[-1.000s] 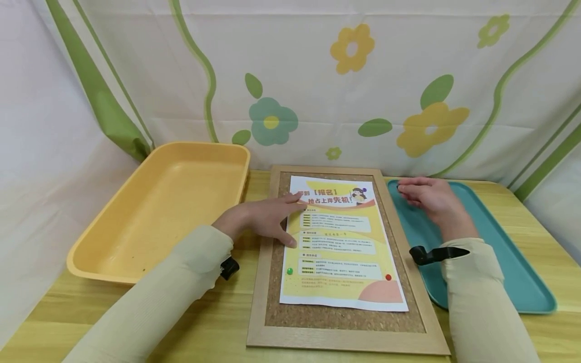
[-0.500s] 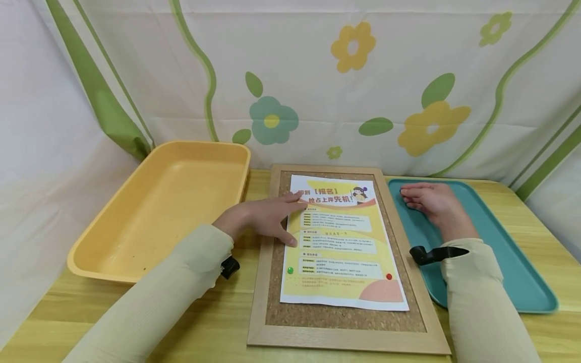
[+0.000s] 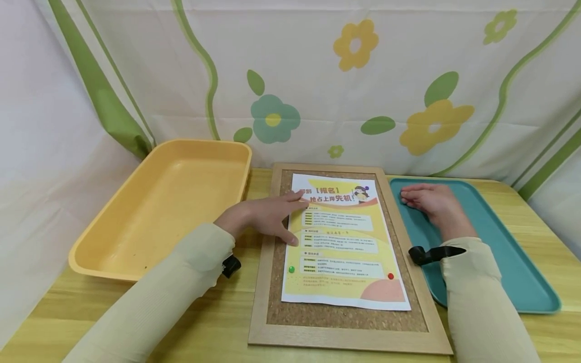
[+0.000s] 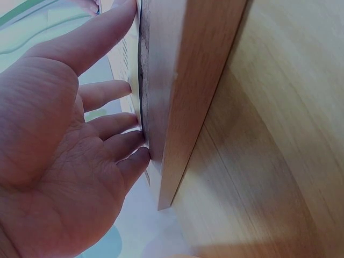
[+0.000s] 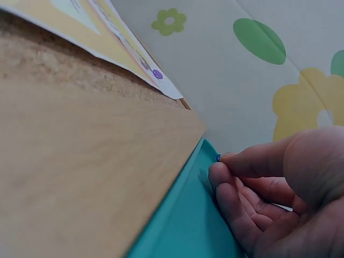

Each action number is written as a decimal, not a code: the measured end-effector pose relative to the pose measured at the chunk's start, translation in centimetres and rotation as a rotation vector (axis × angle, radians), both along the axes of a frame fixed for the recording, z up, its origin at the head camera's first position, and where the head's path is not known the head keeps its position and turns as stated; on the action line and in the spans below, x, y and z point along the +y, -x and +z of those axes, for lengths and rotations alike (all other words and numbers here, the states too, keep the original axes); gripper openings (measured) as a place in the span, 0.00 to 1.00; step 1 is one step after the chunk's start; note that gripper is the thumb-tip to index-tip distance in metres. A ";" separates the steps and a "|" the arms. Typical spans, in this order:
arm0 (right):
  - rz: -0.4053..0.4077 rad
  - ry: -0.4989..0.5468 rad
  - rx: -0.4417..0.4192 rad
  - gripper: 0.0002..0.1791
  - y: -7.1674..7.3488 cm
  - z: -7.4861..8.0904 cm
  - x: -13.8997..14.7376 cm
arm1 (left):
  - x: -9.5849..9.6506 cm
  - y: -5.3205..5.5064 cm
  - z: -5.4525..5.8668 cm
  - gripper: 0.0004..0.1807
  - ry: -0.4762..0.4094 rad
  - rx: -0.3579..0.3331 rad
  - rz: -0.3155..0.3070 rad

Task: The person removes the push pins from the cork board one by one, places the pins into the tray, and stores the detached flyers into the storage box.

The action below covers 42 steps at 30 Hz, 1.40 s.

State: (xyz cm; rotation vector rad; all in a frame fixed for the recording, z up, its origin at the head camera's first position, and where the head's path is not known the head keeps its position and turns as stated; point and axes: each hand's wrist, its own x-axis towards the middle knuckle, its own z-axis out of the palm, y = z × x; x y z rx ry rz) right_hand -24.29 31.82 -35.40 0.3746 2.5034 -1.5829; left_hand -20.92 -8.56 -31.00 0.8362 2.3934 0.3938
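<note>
My left hand (image 3: 272, 217) lies over the left edge of a framed cork board (image 3: 345, 322), its spread fingers and thumb resting on a printed yellow sheet (image 3: 336, 252). The left wrist view shows these fingertips against the paper's edge. A green thumbtack (image 3: 291, 269) and a red thumbtack (image 3: 391, 276) sit low on the sheet. Near its upper right corner is a round purple spot (image 5: 157, 74), seemingly another tack. Over the far left end of the teal tray (image 3: 513, 282), my right hand (image 3: 433, 204) pinches a small blue thumbtack (image 5: 218, 157), mostly hidden by the fingertips.
A deep yellow tub (image 3: 159, 212) stands left of the board, with a few dark specks inside. The tray lies close along the board's right side. A flowered curtain (image 3: 317, 75) hangs behind the wooden table (image 3: 209, 317).
My right fingertips have turned slightly, so the blue thumbtack shows less in the head view. My left hand stays in place on the sheet. The head view has shifted a little.
</note>
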 end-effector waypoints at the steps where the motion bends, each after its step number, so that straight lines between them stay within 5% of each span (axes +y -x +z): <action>1: -0.004 -0.010 -0.002 0.28 0.0 0.0 0.0 | 0.0 0.0 0.0 0.55 0.002 0.001 -0.002; 22: -0.006 -0.083 -0.067 0.24 0.4 0.4 0.1 | 0.2 0.2 0.1 0.54 0.013 -0.003 -0.018; 35: -0.012 0.001 -0.089 0.21 0.9 0.3 0.7 | 0.2 0.1 0.0 0.55 -0.001 -0.008 -0.004; 42: -0.003 0.140 -0.146 0.06 1.2 0.5 1.4 | 0.1 0.2 0.0 0.55 0.004 -0.008 -0.007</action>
